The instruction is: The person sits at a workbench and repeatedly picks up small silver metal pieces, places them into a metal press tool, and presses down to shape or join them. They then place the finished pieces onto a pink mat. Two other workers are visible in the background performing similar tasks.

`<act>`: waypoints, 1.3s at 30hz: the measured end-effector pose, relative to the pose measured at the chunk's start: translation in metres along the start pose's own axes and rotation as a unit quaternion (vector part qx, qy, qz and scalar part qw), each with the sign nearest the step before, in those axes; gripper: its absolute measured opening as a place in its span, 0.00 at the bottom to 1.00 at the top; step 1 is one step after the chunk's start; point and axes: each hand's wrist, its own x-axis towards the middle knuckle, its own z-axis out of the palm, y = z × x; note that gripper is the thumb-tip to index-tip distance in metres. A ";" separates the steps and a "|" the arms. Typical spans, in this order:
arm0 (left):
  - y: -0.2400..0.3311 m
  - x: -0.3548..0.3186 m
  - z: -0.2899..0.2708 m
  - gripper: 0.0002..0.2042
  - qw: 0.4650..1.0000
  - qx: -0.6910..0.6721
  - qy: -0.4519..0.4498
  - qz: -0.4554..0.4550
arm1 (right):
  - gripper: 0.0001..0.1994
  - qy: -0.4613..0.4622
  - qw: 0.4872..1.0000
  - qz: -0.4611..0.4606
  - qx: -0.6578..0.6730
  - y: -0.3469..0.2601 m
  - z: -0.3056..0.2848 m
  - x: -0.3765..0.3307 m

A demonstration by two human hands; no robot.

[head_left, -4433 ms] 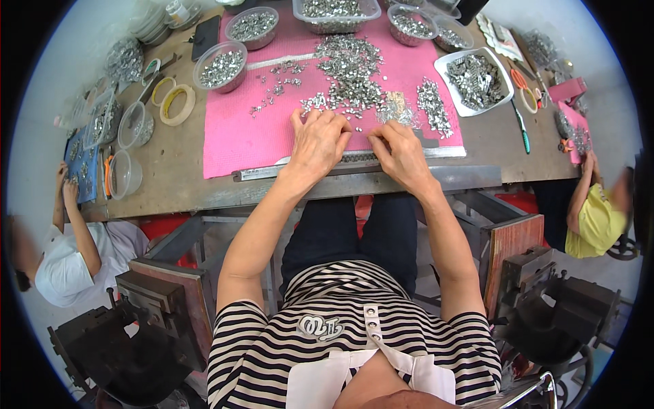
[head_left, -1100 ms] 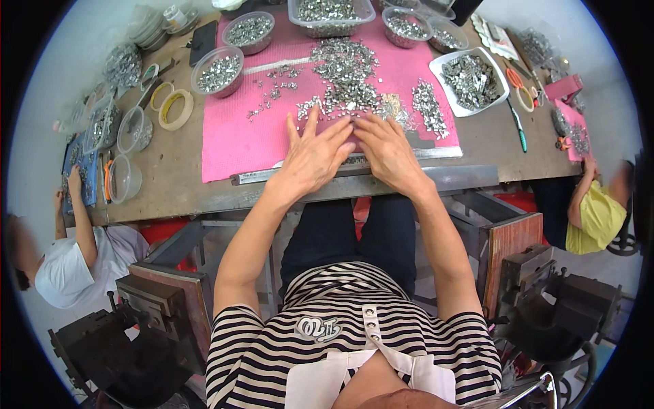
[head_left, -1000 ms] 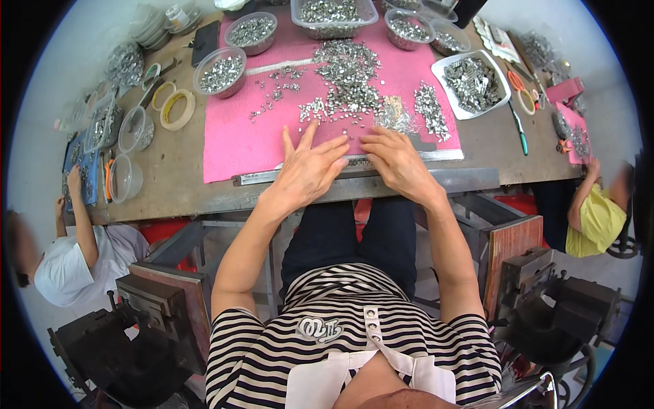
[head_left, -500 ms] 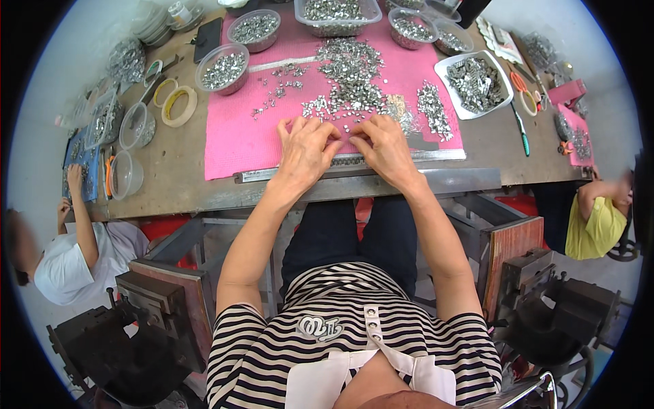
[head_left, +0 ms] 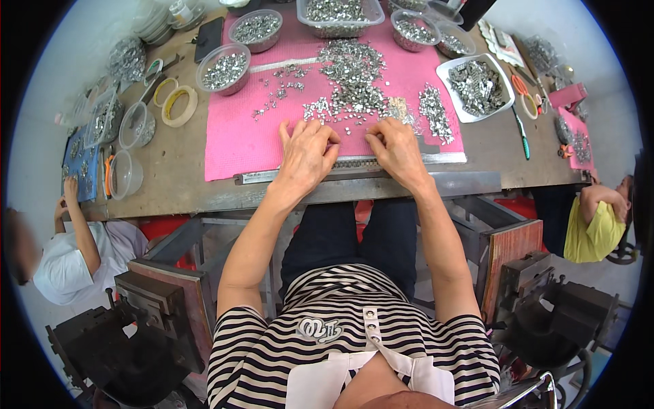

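My left hand [head_left: 306,155] rests over the near edge of the pink mat [head_left: 235,136], thumb and forefinger drawn together. Opposite it, my right hand [head_left: 400,154] pinches with thumb and forefinger; anything in either pinch is too small to make out. Between and below the hands runs a long metal rail [head_left: 262,176] along the mat's near edge, with a row of small metal parts [head_left: 351,163] in it. Just beyond my fingertips lie loose silvery metal pieces [head_left: 361,97], heaped toward the back. A narrower pile of metal pieces [head_left: 436,112] is beyond my right hand.
A white tray of metal pieces [head_left: 446,70] stands at right, near orange-handled scissors [head_left: 520,87]. Round tubs [head_left: 225,69] and a rectangular tub [head_left: 340,28] sit at the back. Tape rolls [head_left: 180,106] lie left. Co-workers sit at both sides.
My right hand has shifted a little to the right, widening the gap between my hands and showing more of the row of parts. My left hand has moved only slightly.
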 end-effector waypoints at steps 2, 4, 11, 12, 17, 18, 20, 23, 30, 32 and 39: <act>0.001 0.000 0.000 0.04 1.000 0.006 -0.005 -0.002 | 0.04 -0.001 1.000 0.019 -0.008 0.001 -0.012 -0.002; 0.002 0.001 -0.002 0.04 1.000 0.005 -0.013 -0.007 | 0.03 -0.005 1.000 0.030 -0.008 0.002 -0.016 -0.005; 0.007 0.009 0.012 0.03 0.999 -0.009 0.033 -0.032 | 0.03 -0.004 0.999 0.041 0.000 0.003 -0.009 -0.010; 0.009 0.010 0.014 0.03 0.999 -0.004 0.035 -0.039 | 0.03 -0.002 0.999 0.047 0.004 0.002 -0.008 -0.009; 0.013 0.013 0.026 0.06 0.997 0.022 0.052 -0.046 | 0.03 0.013 0.999 0.037 0.015 0.003 -0.006 -0.011; 0.013 0.013 0.026 0.06 0.997 0.022 0.054 -0.042 | 0.03 0.019 0.999 0.030 0.015 0.004 -0.005 -0.011; 0.013 0.011 0.025 0.07 0.998 0.024 0.056 -0.035 | 0.03 0.026 1.000 0.012 0.006 0.008 -0.003 -0.013; 0.015 0.012 0.025 0.07 0.997 0.031 0.053 -0.041 | 0.04 0.026 1.000 0.006 0.002 0.009 -0.004 -0.014; 0.016 0.012 0.030 0.06 0.995 0.057 0.078 -0.028 | 0.03 0.044 0.999 -0.021 -0.020 0.005 -0.006 -0.011; 0.016 0.013 0.032 0.05 0.994 0.068 0.081 -0.021 | 0.03 0.043 0.998 -0.019 -0.033 0.002 -0.006 -0.011; 0.000 0.020 0.002 0.05 1.000 0.007 0.018 0.022 | 0.03 0.028 0.999 -0.017 -0.044 0.005 -0.004 -0.013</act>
